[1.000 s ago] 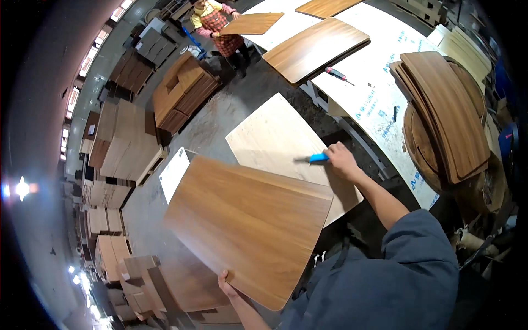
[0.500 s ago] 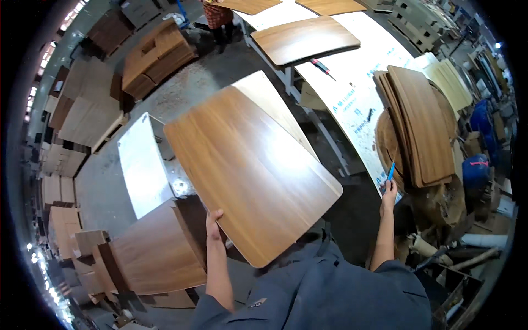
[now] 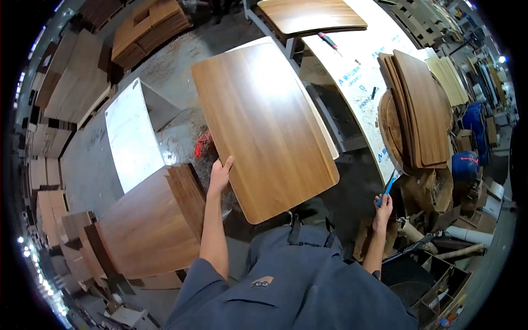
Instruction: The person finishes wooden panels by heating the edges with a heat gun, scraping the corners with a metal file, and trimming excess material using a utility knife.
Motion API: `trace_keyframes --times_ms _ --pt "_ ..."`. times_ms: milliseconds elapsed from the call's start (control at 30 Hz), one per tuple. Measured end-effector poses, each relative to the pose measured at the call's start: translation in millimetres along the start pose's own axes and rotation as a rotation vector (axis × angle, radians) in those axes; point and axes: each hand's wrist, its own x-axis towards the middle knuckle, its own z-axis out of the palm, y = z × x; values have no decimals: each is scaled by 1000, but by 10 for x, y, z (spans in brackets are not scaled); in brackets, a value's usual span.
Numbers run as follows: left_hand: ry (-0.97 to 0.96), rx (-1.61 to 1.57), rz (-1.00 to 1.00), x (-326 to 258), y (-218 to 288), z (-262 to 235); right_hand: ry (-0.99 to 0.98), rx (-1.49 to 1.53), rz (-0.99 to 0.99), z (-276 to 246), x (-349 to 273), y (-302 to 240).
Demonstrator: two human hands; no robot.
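Observation:
A wood-grain board (image 3: pixel 269 126) with rounded corners fills the middle of the view, tilted in front of my body. My left hand (image 3: pixel 221 175) grips its left edge, thumb on the face and the other fingers behind it. At the right, beside the table's near edge, my right hand (image 3: pixel 382 208) is closed round a slim blue-handled tool (image 3: pixel 388 187) with a thin dark tip pointing up and away. Just beyond that tool, a stack of wood-grain boards (image 3: pixel 421 115) lies on a round wooden piece (image 3: pixel 388 121).
The long white table (image 3: pixel 352 71) holds more boards (image 3: pixel 313 16) at its far end and a red-and-black screwdriver (image 3: pixel 328 40). On my left stand a board stack (image 3: pixel 148 225) and a white panel (image 3: pixel 132 132). Blue drums (image 3: pixel 466 165) and scrap sit right.
The board has turned more upright, its far end swinging right, and my left hand has risen with it. My right hand with the blue-handled tool has dropped slightly nearer to me.

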Motion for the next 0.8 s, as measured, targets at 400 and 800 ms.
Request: trace_keyframes --times_ms 400,800 --pt "202 824 -357 -346 -52 129 -230 -38 -158 749 -31 -388" --pt "119 288 -175 -1241 -924 484 -233 54 -153 940 -170 -410"
